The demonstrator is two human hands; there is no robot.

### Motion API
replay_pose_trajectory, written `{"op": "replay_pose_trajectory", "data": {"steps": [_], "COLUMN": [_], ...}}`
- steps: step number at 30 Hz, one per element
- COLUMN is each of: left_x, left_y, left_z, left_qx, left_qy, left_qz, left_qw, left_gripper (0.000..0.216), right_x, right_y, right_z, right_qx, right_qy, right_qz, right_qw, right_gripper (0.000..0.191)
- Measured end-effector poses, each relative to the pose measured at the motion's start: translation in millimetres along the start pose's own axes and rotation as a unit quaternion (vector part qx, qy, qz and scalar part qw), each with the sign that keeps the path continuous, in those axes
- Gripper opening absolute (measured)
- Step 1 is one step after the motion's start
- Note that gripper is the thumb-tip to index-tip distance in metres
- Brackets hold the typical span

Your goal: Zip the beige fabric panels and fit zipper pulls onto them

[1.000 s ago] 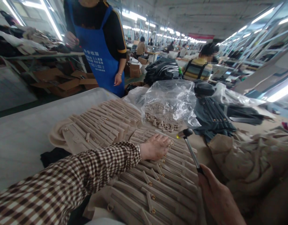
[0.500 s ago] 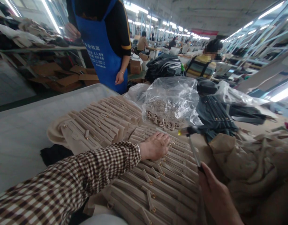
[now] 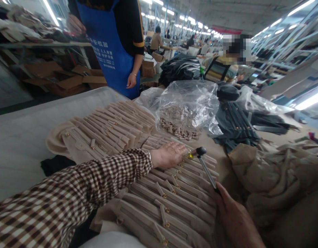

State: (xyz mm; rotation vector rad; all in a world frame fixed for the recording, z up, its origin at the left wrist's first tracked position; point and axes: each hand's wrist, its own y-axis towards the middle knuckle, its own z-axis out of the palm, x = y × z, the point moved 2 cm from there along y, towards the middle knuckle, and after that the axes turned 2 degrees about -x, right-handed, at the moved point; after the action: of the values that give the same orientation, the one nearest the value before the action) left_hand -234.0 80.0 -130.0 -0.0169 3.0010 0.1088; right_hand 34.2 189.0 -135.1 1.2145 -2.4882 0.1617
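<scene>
- Beige fabric panels with sewn-in zips (image 3: 190, 201) lie overlapped in a long slanting row, edges stepped like shingles, directly in front of the person.
- Along the row run small gold-coloured metal fittings (image 3: 167, 209), several with a narrow beige tab (image 3: 163, 216) attached; the nearer tabs stick out at uneven angles.
- The step in hand appears to be tapping these fittings with a hammer that has a metal shaft, a dark rounded face and a yellow face (image 3: 206, 169). Its yellow face is down at the row, just beside the fingertips; whether it touches metal, I cannot tell.
- The right hand (image 3: 232, 210) is clamped round the hammer's dark handle.
- The left hand (image 3: 168, 154), in a brown-and-white checked sleeve (image 3: 117, 168), lies palm down on the panels, fingers stretched and close together; whether they pinch anything underneath is hidden.
- The next move seems to call for a short, controlled blow, with the fingertips clear of the face.
- Beyond lie a second beige stack (image 3: 107, 129) and a clear plastic bag (image 3: 188, 100) with small beige pieces (image 3: 179, 131).
</scene>
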Motion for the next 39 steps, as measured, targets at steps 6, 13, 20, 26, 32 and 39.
{"op": "replay_pose_trajectory", "data": {"steps": [6,13,20,26,32,39], "left_x": [2.3,3.5,7.4,8.0,13.9,-33.4], "left_y": [0.5,1.4,4.6,7.1,18.4,-35.5], "left_z": [2.0,4.1,5.1,6.8,-4.2,-31.2], "left_qx": [0.013,-0.007,0.006,0.010,0.035,-0.018], "left_qy": [0.010,0.020,0.017,0.028,0.031,0.062], "left_qz": [0.001,-0.002,-0.015,-0.027,-0.053,-0.029], "left_qw": [1.000,1.000,1.000,0.999,0.997,0.997], "left_gripper": [0.049,0.048,0.050,0.050,0.051,0.057], "right_x": [11.0,2.9,15.8,-3.9,5.2,5.4], "right_y": [-16.5,-15.2,-26.8,-19.3,-35.5,-53.0], "right_z": [-7.9,-1.2,1.9,0.6,-25.3,4.3], "right_qx": [-0.134,-0.062,-0.068,-0.049,-0.116,-0.011], "right_qy": [0.000,-0.057,-0.042,-0.061,-0.008,0.064], "right_qz": [-0.078,-0.074,-0.076,-0.070,-0.080,-0.103], "right_qw": [0.988,0.994,0.994,0.995,0.990,0.993], "right_gripper": [0.047,0.047,0.047,0.049,0.044,0.042]}}
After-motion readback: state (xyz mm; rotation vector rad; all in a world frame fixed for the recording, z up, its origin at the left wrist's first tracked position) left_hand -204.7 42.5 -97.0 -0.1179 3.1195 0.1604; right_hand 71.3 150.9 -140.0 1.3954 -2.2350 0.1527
